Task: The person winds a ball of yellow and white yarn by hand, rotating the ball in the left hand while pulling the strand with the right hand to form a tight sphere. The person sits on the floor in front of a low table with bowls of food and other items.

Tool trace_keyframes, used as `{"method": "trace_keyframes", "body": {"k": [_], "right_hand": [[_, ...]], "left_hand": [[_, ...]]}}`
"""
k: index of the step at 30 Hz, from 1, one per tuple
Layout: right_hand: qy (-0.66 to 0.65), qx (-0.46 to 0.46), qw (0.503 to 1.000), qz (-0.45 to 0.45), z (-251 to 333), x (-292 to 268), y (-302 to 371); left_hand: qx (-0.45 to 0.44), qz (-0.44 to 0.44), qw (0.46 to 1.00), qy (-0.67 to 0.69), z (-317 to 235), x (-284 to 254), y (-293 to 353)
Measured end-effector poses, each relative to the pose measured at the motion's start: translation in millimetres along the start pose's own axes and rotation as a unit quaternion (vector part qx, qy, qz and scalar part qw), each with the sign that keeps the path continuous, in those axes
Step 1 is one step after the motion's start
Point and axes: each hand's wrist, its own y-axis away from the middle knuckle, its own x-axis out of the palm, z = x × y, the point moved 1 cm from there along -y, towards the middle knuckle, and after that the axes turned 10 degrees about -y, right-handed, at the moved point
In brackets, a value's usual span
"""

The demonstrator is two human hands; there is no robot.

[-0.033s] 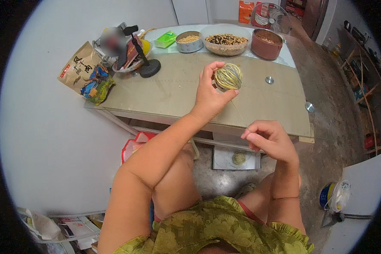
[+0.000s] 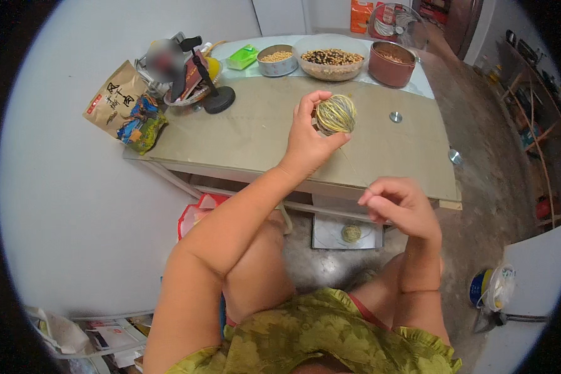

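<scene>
A ball of yellow and grey yarn (image 2: 336,115) is held up over the table by my left hand (image 2: 310,134), its fingers and thumb wrapped round the ball's left side and underside. Lower and to the right, just past the table's front edge, my right hand (image 2: 400,204) is closed in a pinch. A thin yarn strand (image 2: 354,169) runs faintly from the ball down toward those pinched fingers. On a light tray beneath the table lies a second, smaller yarn ball (image 2: 351,234).
The glass-topped table (image 2: 230,140) bears a bowl of mixed beans (image 2: 333,73), two round tins, a green packet (image 2: 242,57), a black stand (image 2: 219,100) and a brown snack bag (image 2: 124,106). Round metal discs (image 2: 396,116) show at right. A bucket (image 2: 500,288) stands on the floor.
My right hand has shifted very slightly right, its fingers a little more curled. My left hand and the yarn ball stay in place.
</scene>
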Motion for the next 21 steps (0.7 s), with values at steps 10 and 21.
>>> {"method": "trace_keyframes", "body": {"k": [10,21], "right_hand": [[-0.173,-0.270,0.932,-0.171,4.6,-49.0,17.2],[-0.136,-0.174,0.934,-0.281,-16.0,-71.6,-12.8]], "left_hand": [[-0.134,0.444,0.867,0.185,-7.7,11.3,16.4],[-0.154,0.528,0.745,0.379,-35.5,10.3,25.0]]}}
